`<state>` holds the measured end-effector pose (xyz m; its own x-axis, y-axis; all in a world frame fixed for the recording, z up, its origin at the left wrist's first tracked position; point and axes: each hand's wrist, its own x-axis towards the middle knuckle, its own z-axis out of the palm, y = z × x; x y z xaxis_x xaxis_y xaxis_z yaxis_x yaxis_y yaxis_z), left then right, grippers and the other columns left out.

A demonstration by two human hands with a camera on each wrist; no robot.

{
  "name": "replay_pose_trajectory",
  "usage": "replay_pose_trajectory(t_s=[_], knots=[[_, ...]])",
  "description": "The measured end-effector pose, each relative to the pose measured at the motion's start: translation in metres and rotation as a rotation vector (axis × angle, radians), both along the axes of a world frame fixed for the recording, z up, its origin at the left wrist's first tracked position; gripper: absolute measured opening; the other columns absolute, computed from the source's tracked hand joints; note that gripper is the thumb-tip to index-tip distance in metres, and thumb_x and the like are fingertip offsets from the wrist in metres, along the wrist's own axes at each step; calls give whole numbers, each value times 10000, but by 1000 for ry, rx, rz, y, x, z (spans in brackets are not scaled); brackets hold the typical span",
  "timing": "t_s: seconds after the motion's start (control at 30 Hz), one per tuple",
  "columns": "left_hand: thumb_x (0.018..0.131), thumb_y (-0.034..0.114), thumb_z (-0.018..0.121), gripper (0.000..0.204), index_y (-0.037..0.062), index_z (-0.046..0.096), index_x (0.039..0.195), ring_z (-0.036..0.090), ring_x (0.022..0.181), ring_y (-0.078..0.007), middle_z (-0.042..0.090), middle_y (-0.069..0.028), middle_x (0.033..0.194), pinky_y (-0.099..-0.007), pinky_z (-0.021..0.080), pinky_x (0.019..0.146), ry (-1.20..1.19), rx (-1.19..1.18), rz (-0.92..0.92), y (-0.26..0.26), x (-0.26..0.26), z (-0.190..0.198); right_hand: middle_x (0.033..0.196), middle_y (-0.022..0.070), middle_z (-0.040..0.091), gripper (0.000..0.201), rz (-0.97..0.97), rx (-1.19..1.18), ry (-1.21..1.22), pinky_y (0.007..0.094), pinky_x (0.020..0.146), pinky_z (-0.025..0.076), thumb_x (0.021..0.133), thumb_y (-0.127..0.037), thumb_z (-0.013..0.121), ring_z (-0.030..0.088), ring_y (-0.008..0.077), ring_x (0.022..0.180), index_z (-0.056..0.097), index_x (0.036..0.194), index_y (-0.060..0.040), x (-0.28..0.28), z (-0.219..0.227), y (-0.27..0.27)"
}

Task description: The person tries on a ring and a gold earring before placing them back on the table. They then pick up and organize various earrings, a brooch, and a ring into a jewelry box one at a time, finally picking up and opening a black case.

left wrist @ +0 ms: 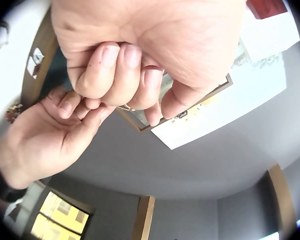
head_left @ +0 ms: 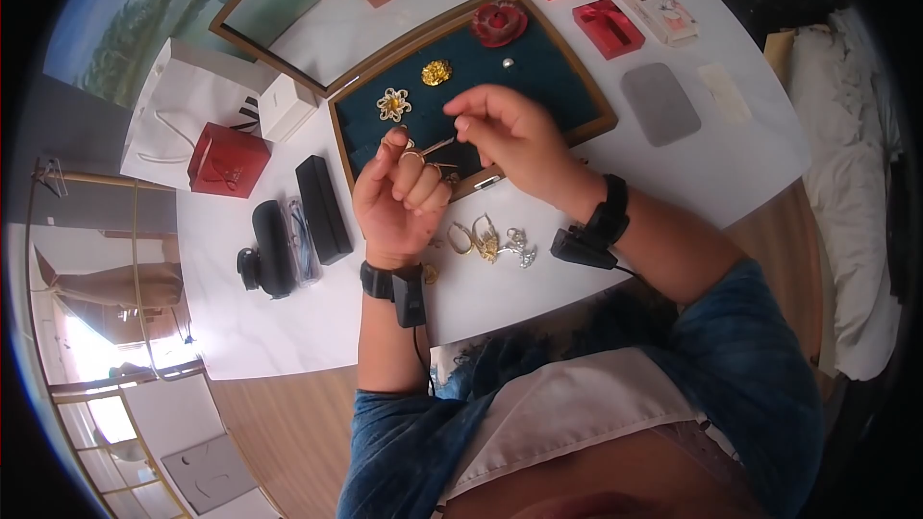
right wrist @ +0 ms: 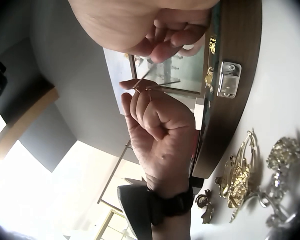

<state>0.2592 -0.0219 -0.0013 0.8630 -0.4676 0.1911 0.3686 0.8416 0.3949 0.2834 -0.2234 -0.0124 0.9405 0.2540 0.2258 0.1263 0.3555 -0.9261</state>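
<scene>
Over the front edge of a shallow wooden case (head_left: 603, 125) lined in dark green, two hands nearly meet. The left hand (head_left: 404, 187), palm up with fingers curled, grips thin gold-coloured pieces; one thin piece (right wrist: 166, 83) sticks out from its fingers in the right wrist view. The right hand (head_left: 519, 139) pinches the end of a thin metal stick (right wrist: 144, 76) between thumb and finger, its other end at the left hand's fingertips. In the left wrist view the curled left fingers (left wrist: 120, 75) largely hide the small pieces.
A gold brooch (head_left: 436, 73), flower brooch (head_left: 393, 105) and red ornament (head_left: 499, 24) lie in the case. Gold and silver jewellery (head_left: 486, 240) lies in front. Black cases (head_left: 323, 210) and a red bag (head_left: 229, 161) stand left; a red box (head_left: 610, 29) and grey pad (head_left: 661, 104) right.
</scene>
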Motion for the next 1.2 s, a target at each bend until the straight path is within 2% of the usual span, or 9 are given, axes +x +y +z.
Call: replay_pose_trajectory(t_s=[0.1, 0.33, 0.5, 0.63, 0.73, 0.9, 1.03, 1.1, 1.2], knots=[[1129, 239, 472, 272, 63, 603, 1290, 320, 562, -100, 329, 37, 639, -270, 296, 543, -15, -11, -4, 1, 1, 0, 1042, 15, 703, 183, -24, 69, 19, 217, 703, 529, 1061, -82, 656, 627, 41, 860, 677, 1235, -28, 9, -6, -3], [1162, 300, 434, 304, 65, 601, 1255, 309, 557, -99, 305, 44, 642, -272, 298, 551, -80, -14, -89, 3, 3, -4, 1133, 64, 737, 275, 99, -68, -65, 278, 899, 563, 1104, -167, 640, 674, 106, 995, 677, 1325, -7, 1, -11, 8], [1162, 348, 447, 331, 95, 635, 1264, 256, 525, -101, 239, 57, 611, -281, 251, 518, -108, 70, -98, 4, 2, -4, 994, 19, 693, 290, 198, -3, 93, 251, 812, 549, 1140, -254, 576, 637, 71, 864, 705, 1245, -16, -4, 8, -5], [1170, 330, 428, 315, 71, 592, 1243, 300, 552, -96, 290, 49, 640, -271, 286, 530, -110, 25, -121, 6, 4, -8, 894, -7, 630, 322, 196, 26, 120, 233, 753, 530, 1154, -299, 546, 592, 52, 772, 719, 1187, -30, 0, 14, -16], [1170, 333, 428, 317, 70, 589, 1245, 301, 550, -95, 287, 49, 639, -268, 286, 528, -108, 17, -120, 6, 5, -9, 967, 8, 666, 363, 132, -17, 47, 238, 825, 531, 1178, -299, 477, 630, 72, 841, 709, 1275, -37, 1, 10, -13], [1160, 360, 454, 333, 88, 616, 1262, 263, 527, -104, 240, 56, 617, -276, 271, 515, -100, 52, -108, 6, 5, -7, 1122, 42, 702, 389, 161, -64, -88, 258, 860, 525, 1179, -302, 477, 652, 101, 970, 636, 1420, -42, -8, -1, 5], [1154, 338, 460, 359, 70, 625, 1327, 318, 580, -107, 299, 39, 674, -258, 309, 539, -69, 62, 7, 6, 2, -1, 1126, 41, 699, 393, 244, -66, -14, 250, 836, 514, 1176, -308, 482, 643, 95, 937, 622, 1428, -40, -8, 5, -1], [1151, 322, 456, 376, 64, 626, 1364, 340, 615, -108, 322, 27, 713, -250, 316, 552, -118, 124, 136, 7, 4, 1, 1075, 28, 696, 373, 96, -19, -4, 237, 782, 507, 1157, -342, 531, 630, 82, 863, 650, 1350, -46, -3, 7, -5], [1131, 252, 508, 343, 57, 628, 1386, 510, 739, -108, 546, -8, 851, -234, 427, 656, -235, 329, 308, 10, 5, 4, 1027, 14, 685, 345, -78, 37, 23, 223, 734, 488, 1144, -358, 559, 607, 69, 794, 669, 1269, -56, 7, 6, -7]])
